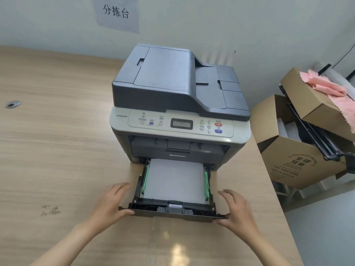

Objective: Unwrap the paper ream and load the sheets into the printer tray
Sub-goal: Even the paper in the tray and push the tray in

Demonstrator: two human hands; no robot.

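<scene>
A grey and black printer [178, 96] stands on the wooden table against the wall. Its black paper tray [172, 213] is pulled partway out of the front. A stack of white sheets [174, 179] lies flat in the tray between green side guides. My left hand [111, 202] grips the tray's front left corner, thumb on the front lip. My right hand [236, 208] holds the front right corner the same way. No ream wrapper is in view.
The table [57, 150] ends just right of the printer. Beyond that edge stand open cardboard boxes [292, 162], one with pink cloth [330, 89] in it. A round cable grommet [12, 104] sits at the table's left. A paper sign hangs on the wall.
</scene>
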